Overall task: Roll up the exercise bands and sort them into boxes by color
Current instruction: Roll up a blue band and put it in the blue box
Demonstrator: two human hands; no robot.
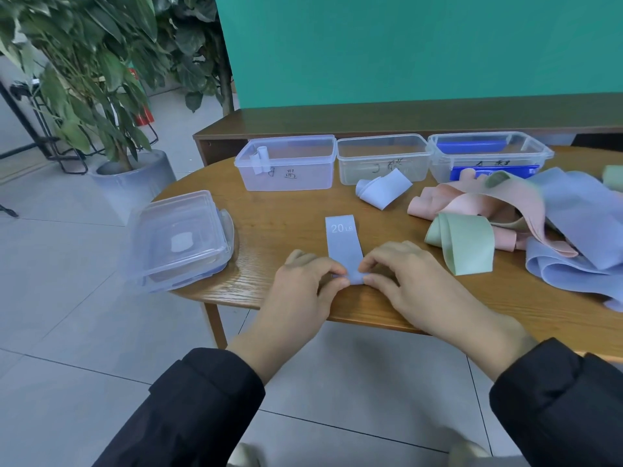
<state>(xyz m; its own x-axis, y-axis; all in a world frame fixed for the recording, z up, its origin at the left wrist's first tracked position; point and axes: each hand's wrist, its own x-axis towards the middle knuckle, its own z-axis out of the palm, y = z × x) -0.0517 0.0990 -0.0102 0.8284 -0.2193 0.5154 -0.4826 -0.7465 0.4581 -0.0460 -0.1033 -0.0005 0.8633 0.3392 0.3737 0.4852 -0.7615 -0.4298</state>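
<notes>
At the left edge of the table: a stack of clear lidded boxes (177, 237) sits apart from the row, probably spares waiting until another colour needs one.
Upper left of the row: the left box (286, 162) stands open with one small pale rolled band (261, 159) leaning inside its left end; a handwritten label on its front is too faint to read. By colour, this looks like the box for the band now being rolled.
Lower centre, left side: the left hand (305, 281) pinches the near end of the lavender band (344, 244) between thumb and fingertips, knuckles up, so the first turn starts tight.
Centre: that band lies flat, pointing away from the person, "20 LB" printed in white at its far end; it is thin, matte and limp. Only a small curl at the near end is formed, so rolling seems barely begun.
Lower centre, right side: the right hand (401, 274) mirrors the grip on the other edge of the same curl, keeping the roll square.
Upper centre: the middle box (381, 158) appears empty; a loosely folded lavender band (382, 189) lies just in front of it.
Right of centre: a green band (462, 242) loops beside a pink band (472, 200) in an unsorted heap.
Upper right: the right box (488, 153) holds something blue, hard to identify.
Far right: more lavender bands (580, 227) spread under and around the pink ones, not yet rolled.
</notes>
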